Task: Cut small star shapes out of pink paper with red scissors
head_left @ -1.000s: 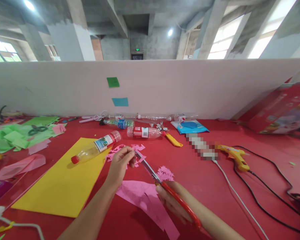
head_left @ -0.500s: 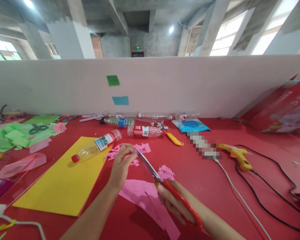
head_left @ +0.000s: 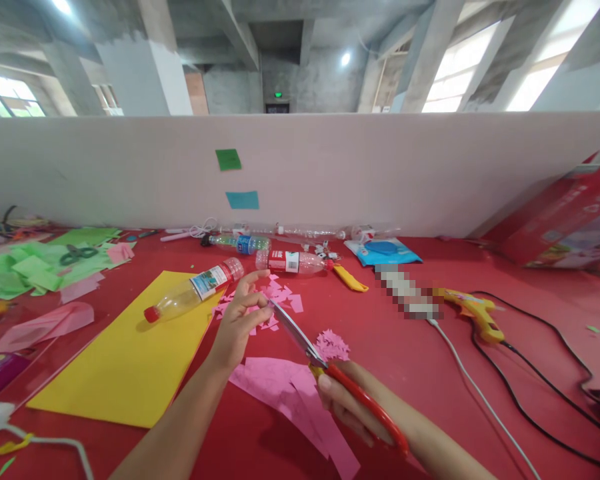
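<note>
My right hand [head_left: 345,403] grips red-handled scissors [head_left: 330,367] whose blades point up and left toward my left hand [head_left: 237,320]. The left hand's thumb and fingers are pinched at the blade tips, on a tiny piece I cannot make out; its forefinger is raised. Pink paper scraps [head_left: 280,297] lie on the red table [head_left: 405,360] just behind that hand. A larger sheet of pink paper [head_left: 290,393] lies under both arms. A small frilly pink cutout [head_left: 331,345] rests right of the blades.
A yellow sheet [head_left: 125,360] with a plastic bottle [head_left: 195,290] on it lies to the left. More bottles [head_left: 290,261], a yellow glue gun [head_left: 467,308] with cables, green paper [head_left: 30,267], a red box [head_left: 565,223] and a white partition [head_left: 330,167] surround the area.
My left hand has lifted slightly and its forefinger has straightened upward. More pink scraps now show behind it. The scissors have hardly moved.
</note>
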The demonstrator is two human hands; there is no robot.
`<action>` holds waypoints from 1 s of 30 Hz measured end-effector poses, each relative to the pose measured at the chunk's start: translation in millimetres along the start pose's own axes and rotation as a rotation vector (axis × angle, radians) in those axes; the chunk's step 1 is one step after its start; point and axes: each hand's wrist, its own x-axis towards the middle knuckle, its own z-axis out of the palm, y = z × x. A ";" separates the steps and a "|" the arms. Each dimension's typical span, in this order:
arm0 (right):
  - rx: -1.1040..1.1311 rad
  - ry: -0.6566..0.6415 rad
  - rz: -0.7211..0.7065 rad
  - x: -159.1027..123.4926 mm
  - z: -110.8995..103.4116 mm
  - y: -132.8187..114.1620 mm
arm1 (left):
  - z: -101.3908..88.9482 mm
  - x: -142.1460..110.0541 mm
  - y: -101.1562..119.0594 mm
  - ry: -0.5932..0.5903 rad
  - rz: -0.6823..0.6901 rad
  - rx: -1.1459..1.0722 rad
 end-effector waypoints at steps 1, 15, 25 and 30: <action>-0.005 0.000 -0.007 0.7 -0.1 0.7 | -0.2 0.0 0.1 -0.002 0.003 -0.001; 0.020 0.048 -0.085 3.9 3.0 7.3 | 0.7 0.9 2.8 -0.020 -0.053 -0.055; 0.000 0.025 -0.084 1.9 7.0 3.7 | 1.5 2.7 1.9 -0.045 -0.154 -0.178; -0.104 0.079 -0.161 5.6 6.6 2.4 | 2.7 1.8 -0.5 -0.047 -0.148 -0.210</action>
